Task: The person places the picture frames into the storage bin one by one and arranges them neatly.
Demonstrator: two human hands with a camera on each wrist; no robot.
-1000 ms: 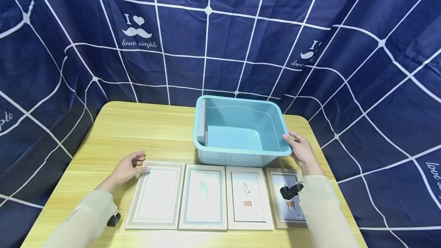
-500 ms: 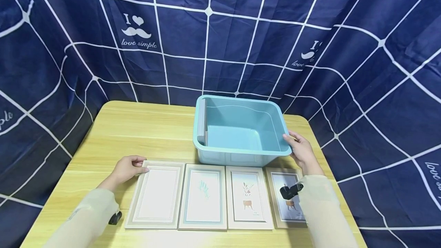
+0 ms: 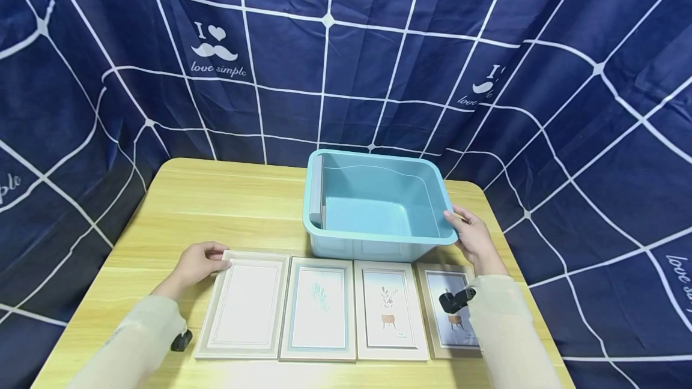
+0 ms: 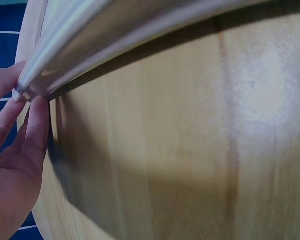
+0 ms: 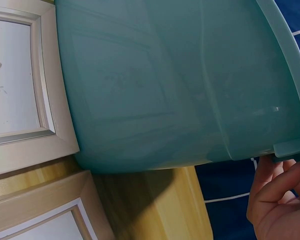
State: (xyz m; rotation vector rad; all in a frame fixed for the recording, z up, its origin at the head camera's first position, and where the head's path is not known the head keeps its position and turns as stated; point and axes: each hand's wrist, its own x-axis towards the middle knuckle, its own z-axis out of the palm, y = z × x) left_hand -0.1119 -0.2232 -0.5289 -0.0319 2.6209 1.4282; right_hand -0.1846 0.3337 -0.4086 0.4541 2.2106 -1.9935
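Observation:
Four-sided and pale, the leftmost picture frame lies on the table with its upper left corner in the grip of my left hand. The left wrist view has thumb and fingers pinching that corner, with a dark shadow along the frame's edge. My right hand holds the right rim of a light blue plastic bin; in the right wrist view its fingers curl under the rim. A grey picture frame stands upright inside the bin against the left wall.
Right of the held frame lie a frame with a blue-green leaf print, one with a potted plant print and a brown one, partly behind my right wrist. Wooden table extends left of the bin. Dark blue curtains surround the table.
My left fingers have come in onto the leftmost frame's upper left corner and now pinch it. That corner has shifted slightly up and left. The right hand and bin have stayed put.

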